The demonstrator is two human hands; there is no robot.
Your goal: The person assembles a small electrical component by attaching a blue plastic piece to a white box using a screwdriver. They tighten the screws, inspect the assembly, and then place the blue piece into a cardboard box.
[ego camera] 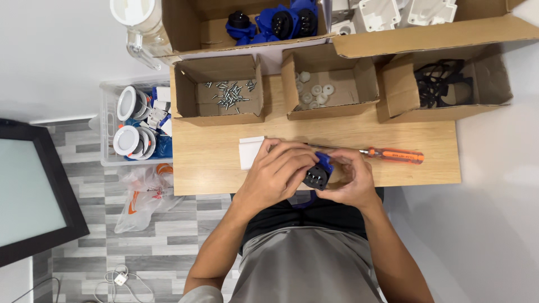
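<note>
Both my hands hold one blue and black plug socket [318,175] over the near edge of the wooden table [208,163]. My left hand [278,171] covers its left side with the fingers curled over the top. My right hand [351,177] cups it from the right and below. The socket's black round face with metal pins points toward me. A white plastic piece [250,151] lies on the table just left of my left hand. An orange-handled screwdriver [393,155] lies on the table just beyond my right hand.
Open cardboard boxes line the table's far side: screws [230,94], white round caps [314,92], black gaskets [443,83], blue sockets [275,22], white housings [393,12]. A clear bin of round lamps [137,123], a plastic bag [146,193] and a dark screen [28,191] are at left.
</note>
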